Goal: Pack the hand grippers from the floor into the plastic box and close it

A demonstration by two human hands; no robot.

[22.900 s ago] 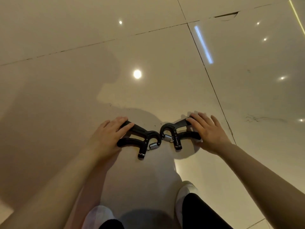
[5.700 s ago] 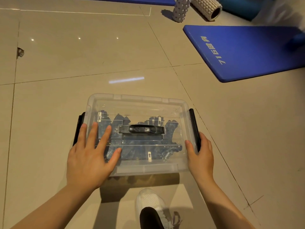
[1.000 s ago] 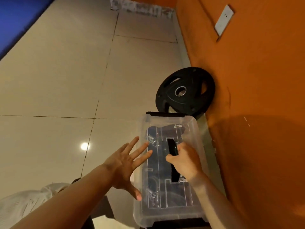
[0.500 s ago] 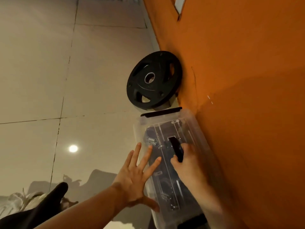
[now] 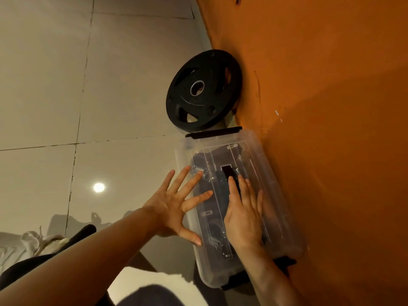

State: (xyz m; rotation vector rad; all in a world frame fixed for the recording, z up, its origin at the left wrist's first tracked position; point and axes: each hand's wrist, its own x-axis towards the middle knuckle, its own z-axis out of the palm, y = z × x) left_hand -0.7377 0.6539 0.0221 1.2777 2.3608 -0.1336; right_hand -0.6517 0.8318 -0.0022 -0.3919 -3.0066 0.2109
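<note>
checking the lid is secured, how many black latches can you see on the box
2. One black latch sits at the far end of the plastic box, by the weight plate. The other latch is at the near end, partly hidden behind the right hand.

A single head-worn camera looked steeply down from close above, tilted so the orange wall (image 5: pixel 320 107) slanted along the right and the tiled floor (image 5: pixel 55 96) filled the left. Both forearms entered from the bottom edge. The plastic box (image 5: pixel 260 155) sat just right of centre, near the lens.
</note>
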